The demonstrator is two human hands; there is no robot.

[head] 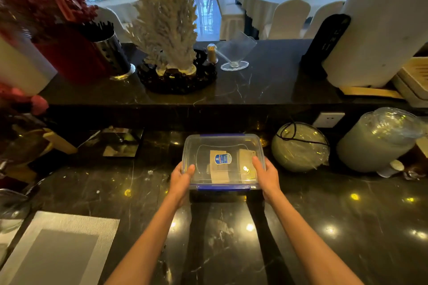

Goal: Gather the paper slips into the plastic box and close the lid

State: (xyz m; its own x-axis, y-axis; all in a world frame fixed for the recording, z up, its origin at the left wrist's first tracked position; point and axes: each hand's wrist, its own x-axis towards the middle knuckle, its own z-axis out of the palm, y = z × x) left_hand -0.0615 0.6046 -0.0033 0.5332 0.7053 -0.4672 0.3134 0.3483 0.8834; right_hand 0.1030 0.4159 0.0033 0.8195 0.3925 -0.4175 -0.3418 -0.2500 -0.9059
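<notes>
Fingers of your left hand [183, 174] and right hand [266, 174] clasp the sides of the clear plastic box [223, 162], mid-counter near its back edge; paper slips [220, 177] lie inside, lid [201, 146] seated. Closing step: next, press the blue latches [223, 188] down.

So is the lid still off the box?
No, the clear lid sits on top of the box, with the paper slips showing through it and both hands, left and right, gripping its sides.
</notes>
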